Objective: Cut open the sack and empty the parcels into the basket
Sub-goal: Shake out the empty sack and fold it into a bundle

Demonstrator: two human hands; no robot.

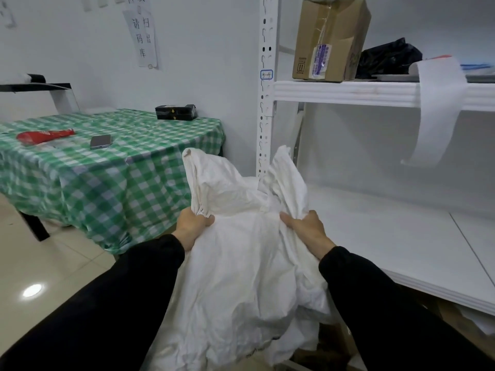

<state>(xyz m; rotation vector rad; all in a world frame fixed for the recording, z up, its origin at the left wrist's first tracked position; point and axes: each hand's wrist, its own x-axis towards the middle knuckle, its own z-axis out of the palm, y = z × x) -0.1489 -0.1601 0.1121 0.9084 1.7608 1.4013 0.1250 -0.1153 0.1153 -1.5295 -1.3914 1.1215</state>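
Sleeves (107,303) | left hand (194,227), right hand (308,231) grip sack (241,263) | hangs vertical, corners up

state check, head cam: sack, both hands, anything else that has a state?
sack: held up, crumpled, top corners bunched
left hand: grips sack's left corner
right hand: grips sack's right corner
cardboard box: taped shut, dented, on upper shelf
phone: lying flat on table
paper strip: hanging over upper shelf edge
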